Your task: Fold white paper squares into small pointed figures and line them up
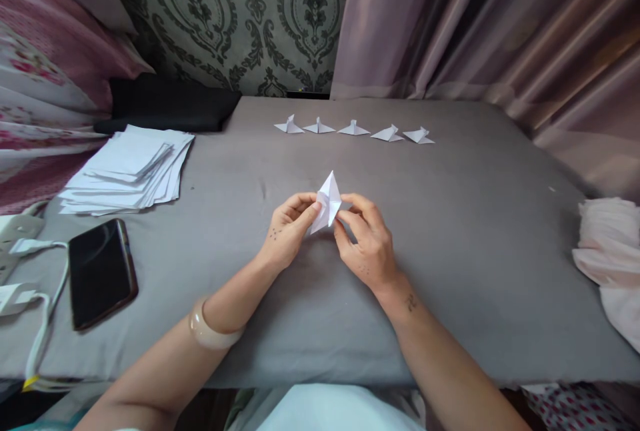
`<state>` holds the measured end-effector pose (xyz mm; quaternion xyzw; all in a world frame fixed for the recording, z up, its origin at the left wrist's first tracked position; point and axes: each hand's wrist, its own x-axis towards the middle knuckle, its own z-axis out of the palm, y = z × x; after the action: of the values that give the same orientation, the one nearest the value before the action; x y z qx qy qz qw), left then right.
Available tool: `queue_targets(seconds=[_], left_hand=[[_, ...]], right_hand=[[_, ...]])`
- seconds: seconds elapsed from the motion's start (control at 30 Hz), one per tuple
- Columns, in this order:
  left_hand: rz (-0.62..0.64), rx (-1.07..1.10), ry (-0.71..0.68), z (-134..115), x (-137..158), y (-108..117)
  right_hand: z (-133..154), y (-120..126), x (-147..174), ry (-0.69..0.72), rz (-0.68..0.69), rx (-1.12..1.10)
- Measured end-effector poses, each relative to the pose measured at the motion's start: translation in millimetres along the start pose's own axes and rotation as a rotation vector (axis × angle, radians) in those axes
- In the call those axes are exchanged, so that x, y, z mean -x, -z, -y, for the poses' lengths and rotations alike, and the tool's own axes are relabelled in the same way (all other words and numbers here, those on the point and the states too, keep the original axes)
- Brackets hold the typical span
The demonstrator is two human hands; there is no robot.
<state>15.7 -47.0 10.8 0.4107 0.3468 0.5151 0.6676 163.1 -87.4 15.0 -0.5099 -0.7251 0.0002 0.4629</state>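
A small white folded paper figure [329, 199] with a pointed top is held up above the table between my two hands. My left hand [293, 228] pinches its left side, the thumb lying on the front face. On the other side, the fingertips of my right hand [365, 238] grip the right edge and the lower part. Several white folded paper figures [354, 128] like small birds stand in a row beyond my hands, near the table's far edge.
A stack of white paper sheets [125, 168] lies at the left, before a folded black cloth [170, 101]. Nearer are a phone [101, 273] and a power strip [15, 238] with white cables. A pale cloth [610, 251] rests on the right of the grey-covered table [475, 231].
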Motion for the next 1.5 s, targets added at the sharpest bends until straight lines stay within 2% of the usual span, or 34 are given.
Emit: queue_targets(seconds=[0.33,0.5,0.7,0.97,1.27,1.5], left_hand=[[-0.012,0.007,0.026,0.3,-0.4,-0.8],[-0.005,0.006,0.042,1.7,-1.0,1.2],[0.009,0.027,0.037,4.0,-1.9,2.6],[0.025,0.019,0.028,4.4,-1.5,1.8],[0.026,0.040,0.040,0.3,0.1,-0.9],[0.005,0.063,0.075,-4.5,1.4,-5.4]], right_hand=[[0.0,0.5,-0.4,0.053,-0.019,-0.004],[-1.5,-0.7,0.7,0.016,-0.013,-0.063],[-1.9,-0.4,0.9,0.013,0.021,-0.027],[0.3,-2.0,0.5,-0.036,-0.009,-0.061],[1.6,-2.6,-1.2,-0.163,-0.054,-0.209],[-0.9,-6.5,-1.1,-0.402,-0.096,-0.452]])
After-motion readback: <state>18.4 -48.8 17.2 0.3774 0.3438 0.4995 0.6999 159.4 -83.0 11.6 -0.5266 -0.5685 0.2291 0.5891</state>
